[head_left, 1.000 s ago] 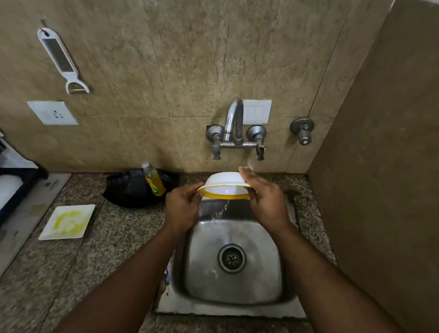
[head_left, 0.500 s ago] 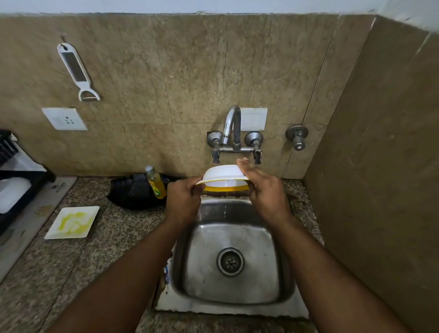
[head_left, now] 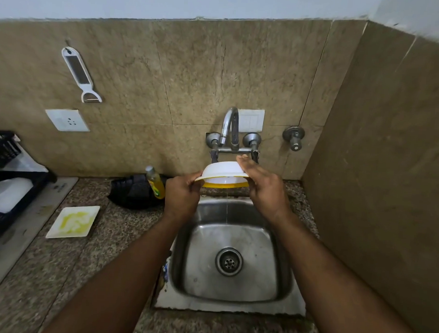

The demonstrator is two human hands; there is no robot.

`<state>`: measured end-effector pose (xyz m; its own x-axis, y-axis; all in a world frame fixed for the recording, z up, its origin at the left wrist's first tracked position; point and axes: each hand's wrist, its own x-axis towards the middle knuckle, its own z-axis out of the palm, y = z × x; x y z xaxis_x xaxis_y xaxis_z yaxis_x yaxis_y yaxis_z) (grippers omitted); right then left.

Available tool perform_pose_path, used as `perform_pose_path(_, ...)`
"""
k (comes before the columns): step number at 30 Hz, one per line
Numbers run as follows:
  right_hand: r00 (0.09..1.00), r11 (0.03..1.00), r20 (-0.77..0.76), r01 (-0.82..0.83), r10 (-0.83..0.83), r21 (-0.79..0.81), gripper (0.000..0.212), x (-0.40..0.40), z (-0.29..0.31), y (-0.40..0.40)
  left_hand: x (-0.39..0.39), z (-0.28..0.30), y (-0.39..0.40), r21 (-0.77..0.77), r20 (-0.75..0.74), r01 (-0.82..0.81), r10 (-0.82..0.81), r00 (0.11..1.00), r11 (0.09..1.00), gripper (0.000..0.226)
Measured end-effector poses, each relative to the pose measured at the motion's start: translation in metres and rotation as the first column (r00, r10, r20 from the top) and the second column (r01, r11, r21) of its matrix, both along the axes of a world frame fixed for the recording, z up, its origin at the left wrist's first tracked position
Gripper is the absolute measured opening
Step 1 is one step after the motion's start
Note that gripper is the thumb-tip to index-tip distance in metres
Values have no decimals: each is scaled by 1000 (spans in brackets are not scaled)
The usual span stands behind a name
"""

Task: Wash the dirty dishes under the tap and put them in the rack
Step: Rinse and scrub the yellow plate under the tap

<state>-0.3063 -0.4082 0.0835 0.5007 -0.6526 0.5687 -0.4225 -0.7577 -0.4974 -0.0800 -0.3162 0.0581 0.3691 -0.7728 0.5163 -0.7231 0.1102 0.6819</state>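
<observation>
Round white bowl with yellow rim (head_left: 223, 172) rose nearer steel tap (head_left: 230, 126). Left hand (head_left: 183, 197) pinched rim; right hand (head_left: 265, 187) flat against side. Wet, inverted: could slip into steel sink (head_left: 278, 292).

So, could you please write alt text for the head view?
Two hands hold a white bowl upside down under the tap, over a steel sink. A dirty square plate lies on the counter to the left, beside a black rack.

White bowl (head_left: 222, 172) with yellow rim; yellow-smeared white plate (head_left: 73, 222); black rack (head_left: 2, 154).
</observation>
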Motion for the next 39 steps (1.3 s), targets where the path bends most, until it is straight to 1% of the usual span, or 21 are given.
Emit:
perform_pose_path(6,1000,999,-20,17,-17,40,79,-1,-6,7,-2,-10,8,31,-2,-6,7,1000,999,26)
perform_pose_path(9,999,999,-29,29,-28,38,81,-1,-10,8,-3,-12,11,48,5,-10,9,1000,999,29)
perform_pose_path(11,1000,999,-9,25,-25,44,79,0,-14,8,-4,-14,11,59,2,-22,22,1000,998,31)
perform_pose_path(13,999,997,42,10,-13,79,69,1,-19,6,-5,-18,12,103,-18,-30,32,999,994,32)
perform_pose_path(15,997,989,76,18,-29,145,51,1,-23,7,-4,-26,15,181,-5,-43,45,999,983,29)
perform_pose_path(16,996,975,61,46,-61,218,40,0,-24,10,-4,-29,18,231,13,-59,57,998,971,24)
perform_pose_path(17,994,941,1,105,-112,322,30,0,-29,10,-5,-32,21,288,27,-72,67,997,955,18)
perform_pose_path(18,984,877,-81,179,-159,446,22,-1,-36,9,-6,-35,24,348,39,-82,73,997,934,13)
perform_pose_path(19,969,758,-148,247,-199,603,19,-1,-41,11,-5,-39,28,401,55,-100,84,995,911,13)
perform_pose_path(20,960,594,-160,267,-228,758,21,-1,-47,11,-5,-41,32,438,63,-116,98,993,891,15)
perform_pose_path(21,954,412,-161,256,-251,875,26,-1,-52,11,-4,-43,36,447,67,-126,107,992,885,17)
perform_pose_path(22,953,243,-160,224,-256,944,28,-1,-53,11,-3,-45,40,445,73,-131,110,991,886,19)
perform_pose_path(23,957,99,-142,172,-253,980,26,0,-52,13,-2,-45,43,437,84,-126,99,992,890,19)
perform_pose_path(24,957,-21,-95,93,-274,995,27,1,-48,13,-1,-43,46,427,104,-120,84,991,896,17)
perform_pose_path(25,944,-117,-27,-12,-329,993,33,2,-44,14,0,-41,48,410,139,-120,68,988,904,16)
perform_pose_path(26,911,-185,42,-128,-410,974,39,4,-41,15,1,-38,50,390,179,-125,58,982,912,17)
perform_pose_path(28,841,-242,102,-266,-531,933,43,9,-38,14,2,-31,54,345,232,-143,63,971,928,27)
perform_pose_path(31,848,-316,129,-328,-515,890,30,21,-38,16,0,-22,60,265,205,-147,93,974,953,45)
perform_pose_path(33,837,-355,150,-377,-526,856,20,28,-40,17,0,-18,63,242,190,-163,118,975,956,56)
perform_pose_path(36,808,-339,172,-416,-563,844,15,35,-47,18,8,-22,70,250,211,-151,98,972,956,53)
perform_pose_path(39,832,-372,151,-392,-535,841,14,41,-51,28,14,-32,82,268,228,-143,81,970,953,52)
